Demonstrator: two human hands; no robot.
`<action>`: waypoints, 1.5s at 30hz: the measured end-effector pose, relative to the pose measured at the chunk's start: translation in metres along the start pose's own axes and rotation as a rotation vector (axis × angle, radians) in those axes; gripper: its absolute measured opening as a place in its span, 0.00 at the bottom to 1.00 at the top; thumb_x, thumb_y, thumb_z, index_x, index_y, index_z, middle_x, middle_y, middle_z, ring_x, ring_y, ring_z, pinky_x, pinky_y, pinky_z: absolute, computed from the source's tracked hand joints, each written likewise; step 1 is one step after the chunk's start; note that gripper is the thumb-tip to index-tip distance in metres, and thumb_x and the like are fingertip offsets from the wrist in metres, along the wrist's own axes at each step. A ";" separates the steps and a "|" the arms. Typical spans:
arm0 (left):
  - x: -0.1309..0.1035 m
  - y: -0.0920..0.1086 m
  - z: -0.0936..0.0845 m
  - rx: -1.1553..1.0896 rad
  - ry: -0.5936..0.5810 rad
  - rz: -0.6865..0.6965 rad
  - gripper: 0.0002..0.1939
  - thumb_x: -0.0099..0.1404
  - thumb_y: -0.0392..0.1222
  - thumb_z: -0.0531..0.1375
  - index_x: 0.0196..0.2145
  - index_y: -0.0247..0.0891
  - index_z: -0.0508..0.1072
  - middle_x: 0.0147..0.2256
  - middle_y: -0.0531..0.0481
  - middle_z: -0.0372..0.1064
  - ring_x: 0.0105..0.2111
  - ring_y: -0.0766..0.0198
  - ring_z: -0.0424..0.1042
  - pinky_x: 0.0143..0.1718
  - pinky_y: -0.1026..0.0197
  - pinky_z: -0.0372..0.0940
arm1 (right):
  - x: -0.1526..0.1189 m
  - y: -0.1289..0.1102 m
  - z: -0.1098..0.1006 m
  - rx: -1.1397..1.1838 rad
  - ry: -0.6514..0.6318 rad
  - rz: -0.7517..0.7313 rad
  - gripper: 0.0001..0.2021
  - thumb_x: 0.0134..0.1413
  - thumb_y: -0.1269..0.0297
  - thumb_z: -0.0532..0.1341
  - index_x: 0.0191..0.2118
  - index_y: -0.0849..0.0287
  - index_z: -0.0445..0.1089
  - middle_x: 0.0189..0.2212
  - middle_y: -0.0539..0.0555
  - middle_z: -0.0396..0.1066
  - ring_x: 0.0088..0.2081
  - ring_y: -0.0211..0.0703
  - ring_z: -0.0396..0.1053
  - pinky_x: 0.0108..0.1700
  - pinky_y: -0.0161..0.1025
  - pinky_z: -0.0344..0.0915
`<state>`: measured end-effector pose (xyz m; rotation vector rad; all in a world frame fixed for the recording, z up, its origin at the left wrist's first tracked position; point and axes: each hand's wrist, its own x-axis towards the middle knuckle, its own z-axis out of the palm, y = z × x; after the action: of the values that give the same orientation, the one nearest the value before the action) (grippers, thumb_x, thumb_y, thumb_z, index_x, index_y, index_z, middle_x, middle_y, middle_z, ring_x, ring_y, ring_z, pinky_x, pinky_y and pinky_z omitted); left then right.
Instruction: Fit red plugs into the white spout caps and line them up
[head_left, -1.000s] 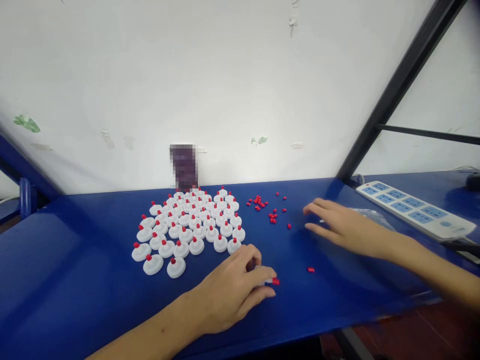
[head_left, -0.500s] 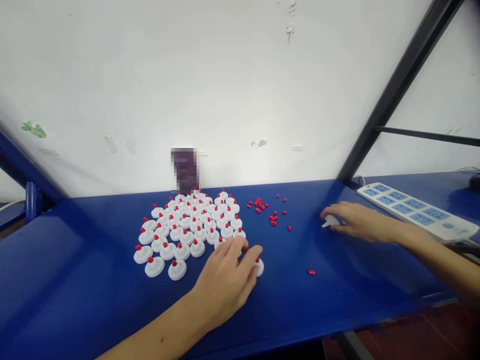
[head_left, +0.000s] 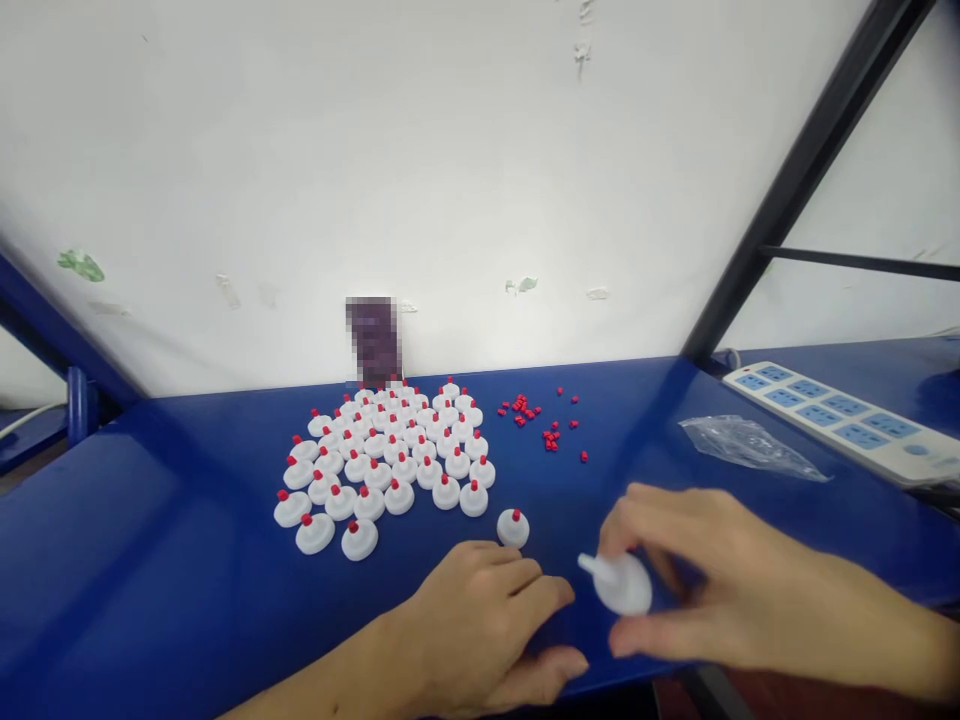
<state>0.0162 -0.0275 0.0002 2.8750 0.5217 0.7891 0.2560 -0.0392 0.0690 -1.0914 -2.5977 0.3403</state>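
Note:
My right hand (head_left: pixel 697 580) is closed around the rim of a white nozzle cap (head_left: pixel 624 585), held tilted with its bare spout pointing left. Close by on the left is my left hand (head_left: pixel 499 630), fingers bent and thumb apart from the index finger; I see nothing between them. Just beyond it a single white cap with a red tip (head_left: pixel 514 528) stands on the blue table (head_left: pixel 225 600). Further left, many similar red-tipped white caps (head_left: pixel 367 503) stand upright in a cluster. Small loose red tips (head_left: pixel 551 437) lie scattered to the right of the cluster.
A clear plastic bag (head_left: pixel 750 445) lies at the right, beside a white power strip (head_left: pixel 840 415) with blue sockets. A pixelated dark object (head_left: pixel 375 340) leans by the white wall behind the cluster. A dark metal post (head_left: pixel 795 200) rises at the right.
My right hand has come left and nearer with a white cap, uncovering the plastic bag. My left hand has drawn back from the red-tipped caps. A lone red tip near the front is now out of sight.

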 end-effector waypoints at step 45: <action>0.005 -0.001 0.002 -0.329 0.126 -0.562 0.13 0.58 0.36 0.60 0.42 0.37 0.65 0.29 0.54 0.64 0.28 0.64 0.64 0.33 0.59 0.61 | 0.038 0.045 0.015 0.154 -0.165 -0.232 0.06 0.62 0.66 0.57 0.35 0.59 0.70 0.24 0.47 0.62 0.26 0.33 0.59 0.30 0.32 0.54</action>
<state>0.0209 -0.0250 0.0008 2.2217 1.0409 0.8543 0.2546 0.0175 0.0476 -0.7302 -2.7506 0.5856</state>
